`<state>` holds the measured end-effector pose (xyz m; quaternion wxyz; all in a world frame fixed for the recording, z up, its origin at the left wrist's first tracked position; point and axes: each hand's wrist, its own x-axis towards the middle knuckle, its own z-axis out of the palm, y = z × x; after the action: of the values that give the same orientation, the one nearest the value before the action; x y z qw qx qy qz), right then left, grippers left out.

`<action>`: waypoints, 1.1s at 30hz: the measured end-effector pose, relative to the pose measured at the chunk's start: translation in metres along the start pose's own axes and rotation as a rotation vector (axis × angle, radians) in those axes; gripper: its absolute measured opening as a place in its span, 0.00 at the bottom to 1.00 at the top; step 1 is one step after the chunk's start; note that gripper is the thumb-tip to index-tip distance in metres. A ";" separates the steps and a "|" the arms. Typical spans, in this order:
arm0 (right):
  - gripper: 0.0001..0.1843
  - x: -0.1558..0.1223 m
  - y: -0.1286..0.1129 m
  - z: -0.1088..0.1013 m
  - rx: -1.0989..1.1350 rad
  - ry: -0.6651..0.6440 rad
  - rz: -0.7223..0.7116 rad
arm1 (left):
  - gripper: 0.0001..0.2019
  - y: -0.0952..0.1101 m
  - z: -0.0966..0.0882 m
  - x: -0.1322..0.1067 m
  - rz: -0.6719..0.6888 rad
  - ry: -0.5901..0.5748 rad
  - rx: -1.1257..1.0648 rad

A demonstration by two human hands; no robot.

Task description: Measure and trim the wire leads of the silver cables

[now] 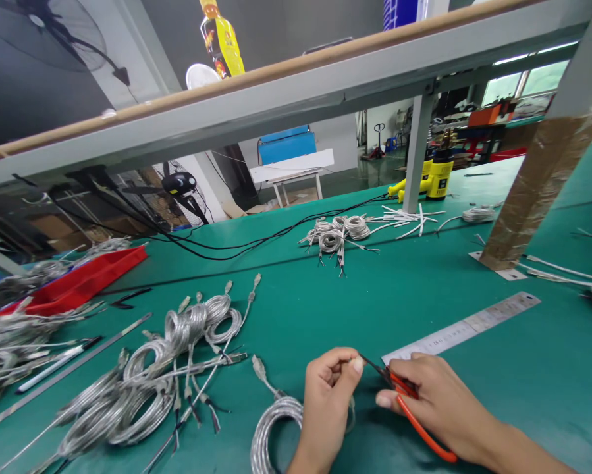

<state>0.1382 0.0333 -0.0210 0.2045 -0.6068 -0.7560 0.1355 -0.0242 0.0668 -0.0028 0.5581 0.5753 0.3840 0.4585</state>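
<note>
My left hand [330, 398] is closed in a pinch, thumb against forefinger, at the tips of the scissors. A coiled clear-jacketed silver cable [276, 421] runs behind this hand, and its loop shows again on the far side; the pinched end is mostly hidden by the fingers. The cable's plug [259, 368] points up and away on the green table. In my right hand [436, 401] are scissors [407, 395] with orange handles and thin dark blades, aimed left at the left fingertips. A steel ruler [466, 327] lies just beyond the right hand.
Several coiled cables [187, 326] with bare wire ends lie at left, near a red tray [93, 280] and a long metal strip [73, 365]. More coils [332, 232] sit farther back. Yellow heat guns [438, 174] stand behind a shelf post; a taped post [533, 184] rises at right.
</note>
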 end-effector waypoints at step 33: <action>0.21 -0.001 -0.003 -0.001 -0.091 0.049 0.032 | 0.10 -0.001 0.001 0.001 -0.024 -0.003 0.022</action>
<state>0.1370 0.0312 -0.0188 0.1927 -0.6307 -0.7464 0.0895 -0.0231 0.0677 -0.0035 0.5576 0.5777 0.3950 0.4465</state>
